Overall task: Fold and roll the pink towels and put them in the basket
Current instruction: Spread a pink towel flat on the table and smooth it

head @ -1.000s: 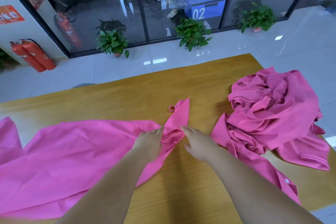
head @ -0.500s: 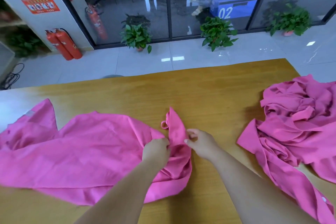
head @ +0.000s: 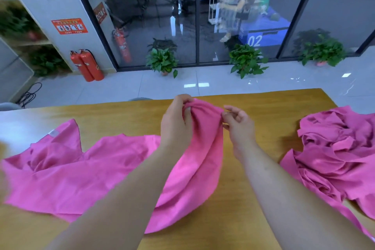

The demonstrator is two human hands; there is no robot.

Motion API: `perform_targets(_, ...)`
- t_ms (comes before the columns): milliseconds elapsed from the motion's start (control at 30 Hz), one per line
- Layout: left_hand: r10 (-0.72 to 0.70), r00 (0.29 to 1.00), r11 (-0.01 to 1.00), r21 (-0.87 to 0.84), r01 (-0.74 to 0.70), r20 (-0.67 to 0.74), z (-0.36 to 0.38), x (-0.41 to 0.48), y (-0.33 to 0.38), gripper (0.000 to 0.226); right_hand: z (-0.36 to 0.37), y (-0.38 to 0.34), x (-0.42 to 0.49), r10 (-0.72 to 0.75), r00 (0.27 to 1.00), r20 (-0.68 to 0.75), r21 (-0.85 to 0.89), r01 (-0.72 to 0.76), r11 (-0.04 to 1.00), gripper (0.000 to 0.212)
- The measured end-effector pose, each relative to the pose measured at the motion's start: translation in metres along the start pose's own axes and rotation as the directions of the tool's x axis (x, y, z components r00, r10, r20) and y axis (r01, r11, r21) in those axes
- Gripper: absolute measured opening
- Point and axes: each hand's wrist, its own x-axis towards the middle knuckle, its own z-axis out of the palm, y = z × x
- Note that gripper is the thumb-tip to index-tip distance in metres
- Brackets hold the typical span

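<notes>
I see the wooden table [head: 121, 119] carrying one pink towel [head: 81, 168] spread across its left and middle, and a crumpled towel pile [head: 334, 148] at right. My left hand [head: 176, 122] grips the towel's raised edge, fingers curled round it. My right hand [head: 239, 126] pinches that same edge.

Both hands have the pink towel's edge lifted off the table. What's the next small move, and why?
Probably draw the hands apart along that edge. The left hand grips and the right hand pinches the spread pink cloth towel close together, so it bunches between them, and the rest lies rumpled on the wooden table.
</notes>
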Motion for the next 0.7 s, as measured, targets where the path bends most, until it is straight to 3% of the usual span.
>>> perform_targets(67,0.034,0.999,0.985,0.171,-0.039,0.035,-0.009,-0.004,-0.017,0.040,0.001,0.002,-0.005,-0.130,0.991,0.041,-0.194,0.135,0.972,0.021)
perform_targets(133,-0.076,0.974,0.876,0.480,-0.038,0.215,-0.015,-0.023,-0.054,0.051,-0.005,0.024,-0.017,-0.123,0.961,0.246,-0.491,0.234,0.839,0.026)
perform_targets(167,-0.211,0.923,0.775,0.630,-0.042,0.321,-0.020,-0.037,-0.075,0.053,-0.011,0.039,-0.026,-0.021,0.932,0.362,-0.631,0.262,0.731,0.034)
perform_targets(233,-0.486,0.755,0.602,0.795,-0.075,0.440,-0.035,-0.067,-0.110,0.059,-0.025,0.073,-0.043,0.227,0.850,0.476,-0.821,0.336,0.462,0.057)
perform_targets(267,-0.566,0.692,0.563,0.823,-0.072,0.447,-0.042,-0.081,-0.123,0.061,-0.033,0.090,-0.050,0.308,0.821,0.481,-0.857,0.366,0.364,0.063)
perform_targets(333,-0.623,0.655,0.537,0.843,-0.039,0.428,-0.051,-0.101,-0.137,0.059,-0.044,0.114,-0.062,0.385,0.801,0.458,-0.887,0.382,0.261,0.064)
perform_targets(467,-0.563,0.721,0.487,0.867,-0.106,0.404,-0.049,-0.110,-0.141,0.069,-0.048,0.130,-0.072,0.445,0.798,0.407,-0.914,0.352,0.204,0.063)
perform_targets(567,-0.453,0.773,0.531,0.831,-0.167,0.445,-0.042,-0.108,-0.140,0.079,-0.043,0.129,-0.073,0.356,0.857,0.371,-0.913,0.268,0.308,0.082)
perform_targets(633,-0.439,0.753,0.596,0.786,-0.164,0.490,-0.035,-0.107,-0.139,0.074,-0.040,0.128,-0.069,0.264,0.919,0.294,-0.925,0.203,0.322,0.054)
perform_targets(700,-0.461,0.736,0.628,0.768,-0.123,0.496,-0.029,-0.109,-0.137,0.061,-0.041,0.127,-0.065,0.229,0.952,0.202,-0.957,0.143,0.251,0.036)
